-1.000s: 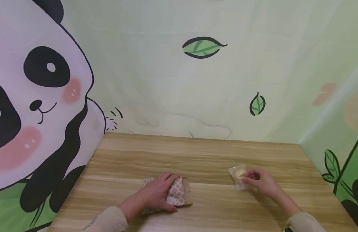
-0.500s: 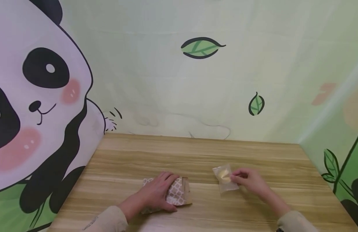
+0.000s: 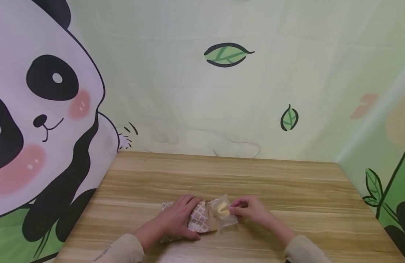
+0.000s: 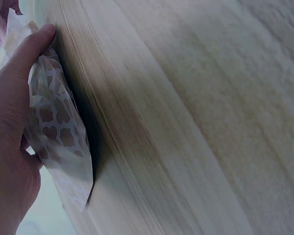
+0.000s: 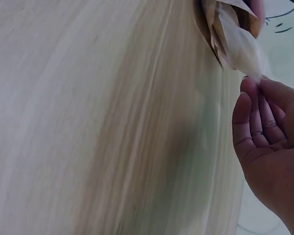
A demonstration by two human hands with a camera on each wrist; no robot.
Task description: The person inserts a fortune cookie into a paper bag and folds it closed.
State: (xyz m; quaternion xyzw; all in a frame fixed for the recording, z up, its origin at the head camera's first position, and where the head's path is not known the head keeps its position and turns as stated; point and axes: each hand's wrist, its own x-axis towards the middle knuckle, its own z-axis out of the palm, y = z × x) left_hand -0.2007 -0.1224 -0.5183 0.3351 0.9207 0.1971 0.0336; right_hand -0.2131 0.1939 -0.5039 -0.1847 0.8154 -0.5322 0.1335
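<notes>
My left hand (image 3: pixel 177 218) grips a brown paper bag (image 3: pixel 199 219) with a white lattice print, lying on its side with its mouth to the right. In the left wrist view the thumb lies along the patterned face of the bag (image 4: pixel 54 117). Between thumb and fingertips, my right hand (image 3: pixel 255 211) pinches the right edge of a small see-through packet (image 3: pixel 222 211) with a yellowish piece inside. The packet's left part overlaps the bag's mouth. Seen from the right wrist, the packet (image 5: pixel 239 45) is at the bag's open mouth, its far end hidden.
Both hands work over a wood-grain table (image 3: pixel 150 175). Behind it hangs a pale green backdrop (image 3: pixel 176 91) with printed leaves, and a large printed panda (image 3: pixel 54 120) covers the left side.
My right hand has carried the packet leftward across the table, from well right of the bag up to its mouth. The left hand and the bag have stayed in place.
</notes>
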